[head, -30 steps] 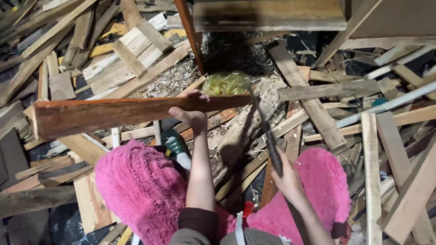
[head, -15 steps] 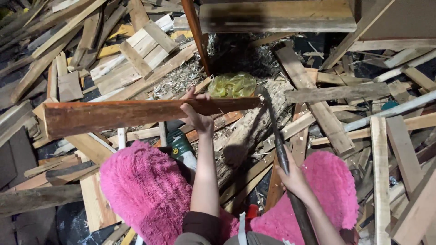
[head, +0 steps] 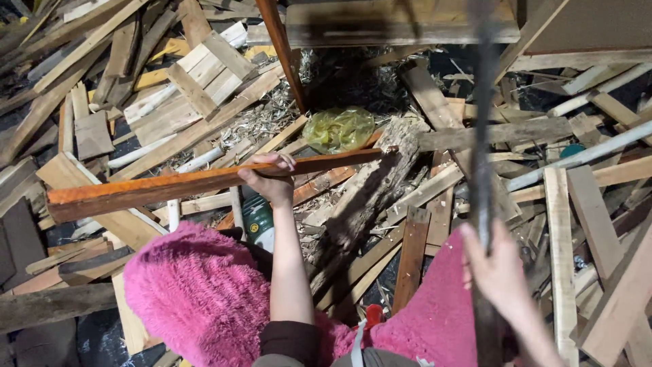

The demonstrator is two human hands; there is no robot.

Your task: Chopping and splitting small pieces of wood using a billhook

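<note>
The long dark tool [head: 483, 136] in your right hand [head: 499, 272] is smeared by motion blur, so you cannot tell what kind it is; its top runs out past the upper edge and its lower end past the bottom. Your left hand [head: 272, 180] covers the middle of the reddish plank [head: 170, 185]. The green-and-white container [head: 259, 221] is half hidden behind your forearm and the pink fuzzy cloth [head: 197, 292]. The yellow plastic bag [head: 338, 129] is too crumpled to show any contents.
</note>
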